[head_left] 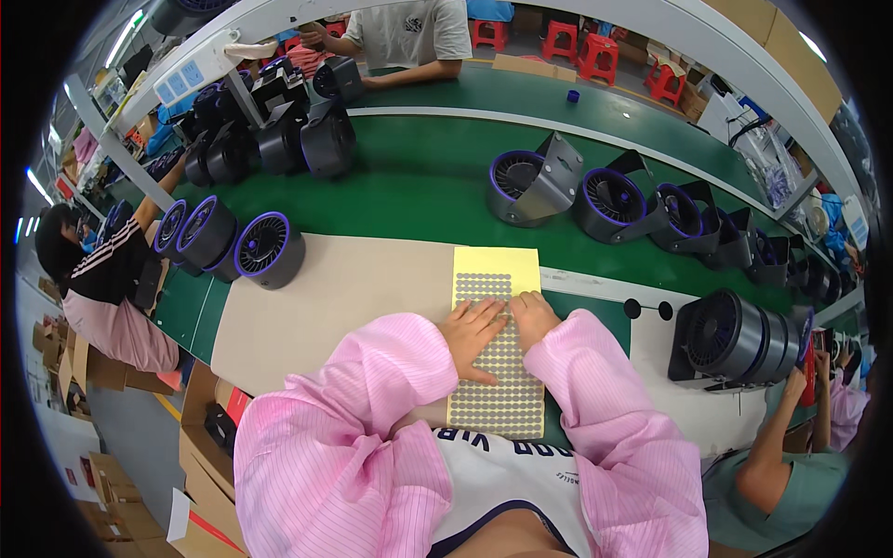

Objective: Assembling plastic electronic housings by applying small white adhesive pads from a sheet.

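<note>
A yellow backing sheet [496, 264] with rows of small grey round stickers [498, 398] lies lengthwise in front of me, partly on a beige mat [339, 279]. My left hand [473, 337] rests flat on the stickers, fingers spread toward the middle of the sheet. Beside it, my right hand [533, 319] is closed, its fingertips pressed together at the upper right of the sticker rows. Whatever those fingertips grip is too small or hidden to name. Part of the upper rows on the right shows bare yellow backing.
Black round fan units with purple rims [270, 249] stand left of the mat. More fans with metal brackets [530, 186] line the green bench at right. A stack of black fan housings [730, 339] sits on the right. Co-workers are at left, right and across the bench.
</note>
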Motion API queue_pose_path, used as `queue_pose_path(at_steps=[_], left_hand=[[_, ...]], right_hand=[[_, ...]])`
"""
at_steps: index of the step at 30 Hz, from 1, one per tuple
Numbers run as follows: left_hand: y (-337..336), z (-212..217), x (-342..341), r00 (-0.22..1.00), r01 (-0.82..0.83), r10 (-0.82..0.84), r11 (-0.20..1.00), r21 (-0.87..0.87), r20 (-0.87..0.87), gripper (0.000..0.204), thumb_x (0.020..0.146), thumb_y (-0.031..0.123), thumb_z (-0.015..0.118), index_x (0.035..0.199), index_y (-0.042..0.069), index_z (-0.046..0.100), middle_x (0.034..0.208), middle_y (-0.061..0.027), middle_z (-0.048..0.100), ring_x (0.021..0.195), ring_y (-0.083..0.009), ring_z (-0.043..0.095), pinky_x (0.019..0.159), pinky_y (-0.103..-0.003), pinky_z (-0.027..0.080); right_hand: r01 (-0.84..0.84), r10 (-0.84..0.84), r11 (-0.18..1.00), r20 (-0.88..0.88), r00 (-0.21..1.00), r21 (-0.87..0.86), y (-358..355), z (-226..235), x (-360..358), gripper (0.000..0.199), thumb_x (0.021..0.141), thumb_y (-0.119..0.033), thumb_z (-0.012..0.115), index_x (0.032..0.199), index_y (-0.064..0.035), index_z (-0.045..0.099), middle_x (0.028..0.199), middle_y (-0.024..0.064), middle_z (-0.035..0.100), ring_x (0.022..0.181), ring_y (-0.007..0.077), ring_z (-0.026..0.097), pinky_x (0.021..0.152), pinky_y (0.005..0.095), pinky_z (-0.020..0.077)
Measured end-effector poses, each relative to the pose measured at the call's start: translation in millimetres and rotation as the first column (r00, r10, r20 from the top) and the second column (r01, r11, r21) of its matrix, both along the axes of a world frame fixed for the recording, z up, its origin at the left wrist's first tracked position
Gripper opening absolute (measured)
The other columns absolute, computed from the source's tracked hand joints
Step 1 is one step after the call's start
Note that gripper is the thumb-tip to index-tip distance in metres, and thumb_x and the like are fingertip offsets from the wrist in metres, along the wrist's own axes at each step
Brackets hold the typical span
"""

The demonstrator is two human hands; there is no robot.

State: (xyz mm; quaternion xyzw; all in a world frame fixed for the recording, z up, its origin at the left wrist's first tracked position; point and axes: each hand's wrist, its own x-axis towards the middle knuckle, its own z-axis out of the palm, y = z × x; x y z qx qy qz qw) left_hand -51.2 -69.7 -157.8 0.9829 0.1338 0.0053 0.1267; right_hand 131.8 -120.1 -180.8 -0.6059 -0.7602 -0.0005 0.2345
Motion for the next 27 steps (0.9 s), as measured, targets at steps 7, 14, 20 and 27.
queue_pose_path(at_steps=[7, 14, 20, 27], left_hand=[[-40, 0, 0, 0.999, 0.017, -0.018, 0.999, 0.041, 0.037, 0.086, 0.073, 0.060, 0.052, 0.130, -0.001, 0.031, 0.137, -0.0222, 0.024, 0.130, -0.0340, 0.017, 0.103, -0.051, 0.015], [-37, -4, -5, 0.996, 0.040, -0.045, 0.997, 0.063, 0.073, 0.085, 0.074, 0.060, 0.051, 0.130, 0.000, 0.030, 0.137, -0.0213, 0.024, 0.130, -0.0329, 0.017, 0.103, -0.052, 0.016], [-42, -6, 3, 0.993, 0.052, -0.057, 0.998, 0.045, 0.104, 0.083, 0.073, 0.056, 0.054, 0.131, 0.001, 0.030, 0.138, -0.0207, 0.023, 0.130, -0.0327, 0.017, 0.103, -0.051, 0.014], [-39, -6, 7, 0.990, 0.049, -0.056, 0.997, 0.062, 0.128, 0.084, 0.071, 0.058, 0.054, 0.129, 0.002, 0.033, 0.137, -0.0194, 0.026, 0.130, -0.0313, 0.019, 0.102, -0.052, 0.016]], right_hand=[[0.072, 0.118, 0.878, -0.359, 0.926, 0.473, -6, 0, 13, 0.020, 0.060, 0.011, 0.050, 0.075, -0.0007, 0.046, 0.073, 0.0155, 0.047, 0.068, 0.0341, 0.047, 0.059, 0.0373, 0.0388], [0.355, -0.113, 0.860, -0.542, 0.833, 0.366, -16, -5, 30, 0.008, 0.076, 0.006, 0.047, 0.080, -0.0005, 0.045, 0.074, 0.0147, 0.046, 0.064, 0.0289, 0.046, 0.060, 0.0311, 0.0391], [0.402, -0.153, 0.814, -0.512, 0.846, 0.420, -15, 0, 32, 0.039, 0.065, 0.009, 0.055, 0.101, -0.0012, 0.044, 0.091, 0.0141, 0.047, 0.078, 0.0259, 0.049, 0.071, 0.0308, 0.0408], [0.378, -0.160, 0.819, -0.460, 0.873, 0.432, -10, 0, 31, 0.044, 0.059, 0.010, 0.054, 0.101, -0.0009, 0.046, 0.098, 0.0187, 0.047, 0.093, 0.0358, 0.048, 0.082, 0.0372, 0.0394]])
